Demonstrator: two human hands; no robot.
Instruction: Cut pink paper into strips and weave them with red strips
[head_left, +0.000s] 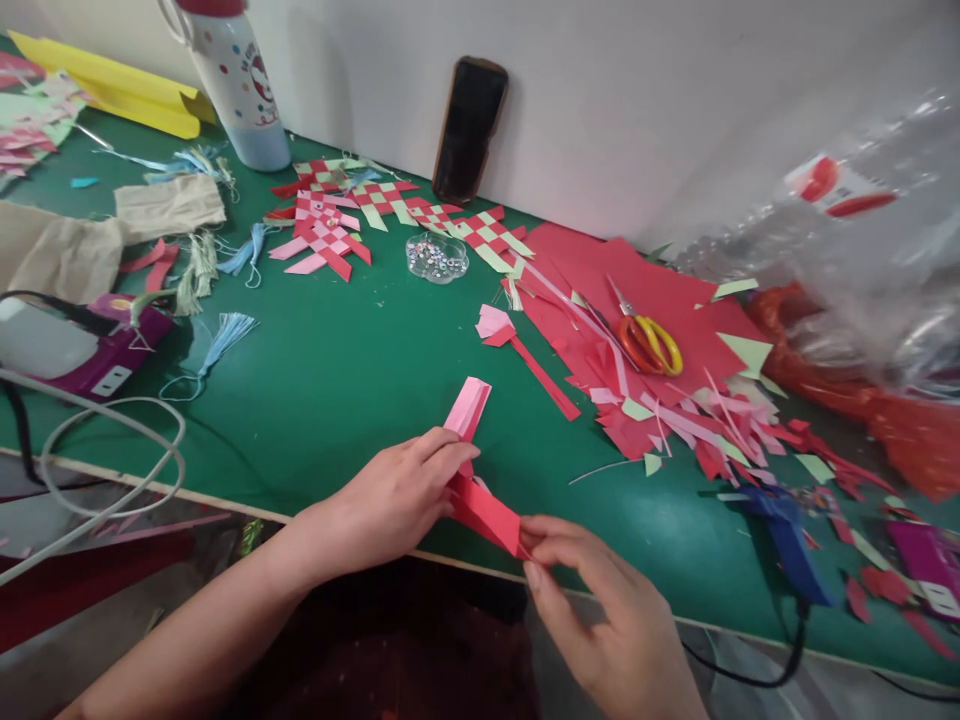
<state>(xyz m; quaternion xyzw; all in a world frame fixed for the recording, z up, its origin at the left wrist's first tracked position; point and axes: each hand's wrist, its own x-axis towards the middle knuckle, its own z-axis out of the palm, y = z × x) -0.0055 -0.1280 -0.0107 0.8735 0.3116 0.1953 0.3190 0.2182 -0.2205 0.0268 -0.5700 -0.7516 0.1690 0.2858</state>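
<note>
Near the table's front edge I hold folded paper strips, one pink (466, 405) and one red (487, 515), which meet under my fingers. My left hand (397, 490) is closed over the place where they cross, hiding the join. My right hand (600, 600) pinches the lower right end of the red strip between thumb and fingers. Just beyond lies another folded pink and red piece (495, 325) with a long red tail.
Scissors (649, 345) rest on red paper sheets (577, 260) among scraps. A bead dish (436, 258), woven paper fish (322, 225), a phone (471, 130) and a bottle (255, 100) line the back. A blue glue gun (787, 545) lies right; tassels (223, 340) lie left.
</note>
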